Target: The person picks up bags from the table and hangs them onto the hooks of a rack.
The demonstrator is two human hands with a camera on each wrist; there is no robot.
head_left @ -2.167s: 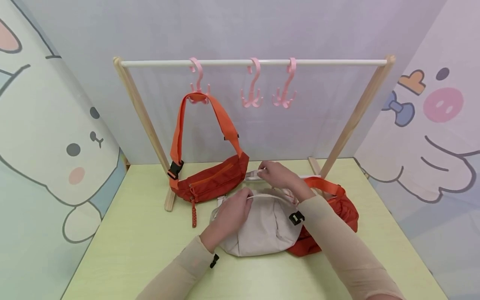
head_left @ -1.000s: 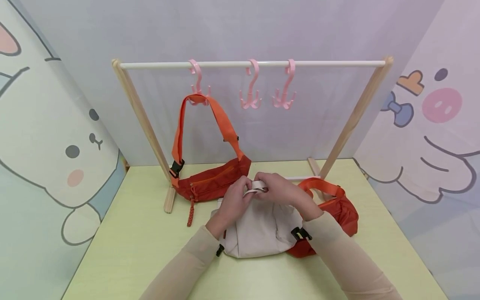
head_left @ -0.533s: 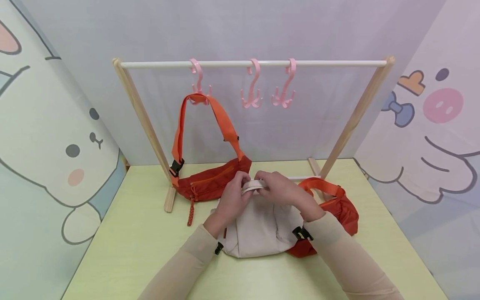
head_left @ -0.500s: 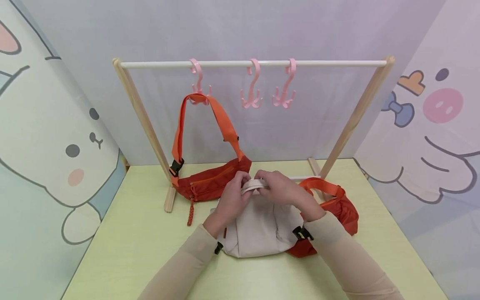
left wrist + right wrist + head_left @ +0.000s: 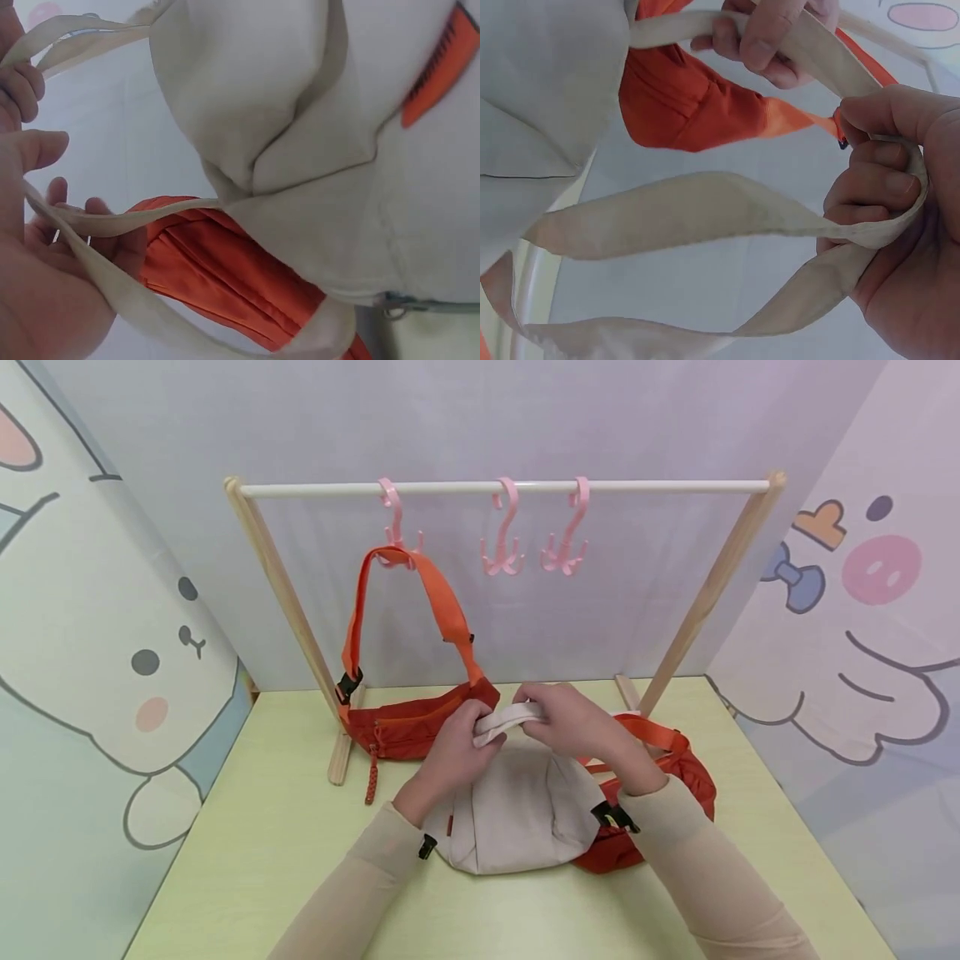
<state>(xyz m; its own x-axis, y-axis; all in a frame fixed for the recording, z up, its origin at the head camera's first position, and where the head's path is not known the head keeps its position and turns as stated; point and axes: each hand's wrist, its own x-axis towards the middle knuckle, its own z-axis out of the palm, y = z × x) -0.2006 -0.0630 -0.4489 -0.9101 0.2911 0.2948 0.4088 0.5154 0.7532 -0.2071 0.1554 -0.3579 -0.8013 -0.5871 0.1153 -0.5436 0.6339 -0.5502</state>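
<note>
A cream waist bag [image 5: 517, 818] sits on the table in the middle of the head view. Both hands hold its strap [image 5: 508, 718] above the body, with a short doubled stretch running between them. My left hand [image 5: 453, 747] grips the strap on the left; in the right wrist view its thumb and fingers pinch the band [image 5: 821, 52]. On the other side my right hand [image 5: 573, 722] has its fingers curled round the strap, whose loops [image 5: 697, 206] hang below toward the bag. Black buckle parts [image 5: 615, 817] dangle by the forearms.
A red waist bag [image 5: 420, 722] hangs by its orange strap from a pink hook [image 5: 395, 518] on the left. Two more pink hooks, one central [image 5: 502, 539] and one further right [image 5: 567, 535], hang from the white rail [image 5: 675, 487]. Another red bag [image 5: 690, 777] lies behind the right forearm.
The hands came together over the cream bag, gathering the strap; since then they have parted slightly, the right moving up and right. The hanging red bag has shifted a little left.
</note>
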